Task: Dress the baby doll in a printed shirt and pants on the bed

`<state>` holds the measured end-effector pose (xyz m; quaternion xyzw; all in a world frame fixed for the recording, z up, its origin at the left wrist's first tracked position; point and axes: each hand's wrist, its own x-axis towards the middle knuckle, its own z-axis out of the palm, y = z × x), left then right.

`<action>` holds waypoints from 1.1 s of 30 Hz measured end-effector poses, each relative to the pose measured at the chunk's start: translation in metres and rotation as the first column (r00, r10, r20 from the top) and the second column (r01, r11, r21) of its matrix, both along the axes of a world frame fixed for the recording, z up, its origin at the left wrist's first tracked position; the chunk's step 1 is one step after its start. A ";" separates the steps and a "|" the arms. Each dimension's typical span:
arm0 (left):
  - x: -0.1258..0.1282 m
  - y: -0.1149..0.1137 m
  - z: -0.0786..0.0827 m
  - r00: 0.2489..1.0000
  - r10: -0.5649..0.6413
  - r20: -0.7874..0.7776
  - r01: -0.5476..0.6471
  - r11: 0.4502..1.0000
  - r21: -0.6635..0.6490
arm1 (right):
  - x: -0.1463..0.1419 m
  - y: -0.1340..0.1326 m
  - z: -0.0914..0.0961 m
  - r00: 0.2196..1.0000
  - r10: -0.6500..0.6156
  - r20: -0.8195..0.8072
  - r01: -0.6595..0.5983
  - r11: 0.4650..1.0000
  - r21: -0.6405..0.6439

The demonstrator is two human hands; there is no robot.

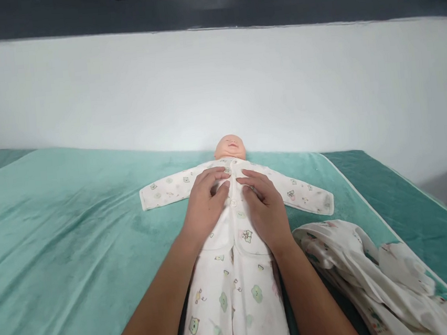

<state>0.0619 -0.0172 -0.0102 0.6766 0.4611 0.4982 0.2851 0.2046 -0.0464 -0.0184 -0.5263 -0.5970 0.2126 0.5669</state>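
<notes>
A baby doll point(230, 147) lies on its back, its head toward the wall. It wears a white printed jacket point(249, 236) with long sleeves spread to both sides, and matching printed trousers point(255, 296). My left hand point(208, 200) rests on the jacket's chest, left of the front opening, fingers stretched out and thumb apart. On the other side of the opening lies my right hand point(264, 203), its fingers also extended over the cloth. A button point(234, 203) shows between the hands. Neither hand visibly grips anything; some cloth beneath them is hidden.
A crumpled white printed cloth point(370, 274) lies right of the doll, near my right forearm. Beneath everything is a green blanket point(75, 229) with wrinkles on the left. A white wall point(215, 84) rises just behind the doll's head.
</notes>
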 end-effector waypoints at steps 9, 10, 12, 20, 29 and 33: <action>0.000 0.002 0.001 1.000 -0.002 0.015 0.003 0.999 -0.037 | -0.001 0.001 0.001 0.999 -0.016 0.031 0.015 1.000 0.011; 0.000 0.001 0.001 1.000 -0.003 0.009 0.003 0.999 -0.035 | -0.001 0.001 0.002 0.999 -0.017 0.038 0.016 1.000 0.010; 0.000 0.001 0.001 1.000 -0.004 0.002 0.004 1.000 -0.028 | -0.001 0.000 0.002 0.999 -0.019 0.030 0.018 1.000 0.016; 0.001 0.000 0.003 1.000 0.000 -0.012 0.000 1.000 -0.024 | 0.000 0.002 0.001 0.997 -0.015 0.072 0.015 1.000 0.011; -0.001 0.002 0.002 0.999 -0.001 -0.036 0.002 1.000 0.004 | 0.003 0.004 0.000 0.999 0.006 0.053 -0.006 1.000 -0.006; -0.002 0.003 0.002 0.999 -0.032 -0.037 0.032 0.999 0.010 | 0.004 0.004 0.001 0.998 0.025 0.051 -0.024 1.000 -0.013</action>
